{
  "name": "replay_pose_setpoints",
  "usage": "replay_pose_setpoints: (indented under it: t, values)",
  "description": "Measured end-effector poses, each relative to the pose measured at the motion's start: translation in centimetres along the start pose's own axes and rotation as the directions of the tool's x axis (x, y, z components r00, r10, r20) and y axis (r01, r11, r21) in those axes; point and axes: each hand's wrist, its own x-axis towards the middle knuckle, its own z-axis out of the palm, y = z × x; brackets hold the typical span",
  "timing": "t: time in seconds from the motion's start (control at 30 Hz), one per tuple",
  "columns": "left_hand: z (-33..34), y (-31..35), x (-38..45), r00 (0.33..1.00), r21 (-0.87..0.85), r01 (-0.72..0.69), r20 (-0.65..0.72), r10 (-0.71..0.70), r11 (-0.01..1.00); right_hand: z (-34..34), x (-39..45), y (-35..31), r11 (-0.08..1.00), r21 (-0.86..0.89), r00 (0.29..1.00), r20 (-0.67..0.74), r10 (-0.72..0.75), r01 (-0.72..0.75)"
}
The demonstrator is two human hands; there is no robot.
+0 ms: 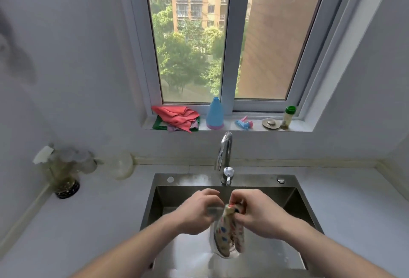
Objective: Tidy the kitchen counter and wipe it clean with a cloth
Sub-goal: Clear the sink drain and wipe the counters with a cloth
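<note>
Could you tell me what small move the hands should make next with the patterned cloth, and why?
Probably twist and squeeze it right there. Both the left hand and right hand grip the patterned cloth, which hangs bunched over the sink just below the faucet. Wringing it over the basin should keep drips off the counter before wiping.
</note>
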Motion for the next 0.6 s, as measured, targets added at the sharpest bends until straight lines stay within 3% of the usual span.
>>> replay_pose_setpoints:
  t: [0.17, 0.4, 0.6]
  values:
    - [-4.3, -3.7, 0.0, 0.998, -0.094, -0.038, -0.058, 0.032, 0.995, -0.5, 4.2, -4.0, 0.995, -0.056, 0.996, -0.024, -0.086, 0.084]
    - [-10.9, -5.3, -0.9, 0.988, -0.143, -0.148, 0.026, 0.154, 0.979, -2.0, 8.5, -8.6, 0.983, -0.126, 0.978, -0.144, -0.152, 0.134]
    - [-17.7, -7.8, -1.0, 0.953, -0.057, -0.105, -0.290, 0.084, 0.993, -4.9, 12.6, -10.1, 0.989, -0.140, 0.977, -0.202, -0.069, 0.041]
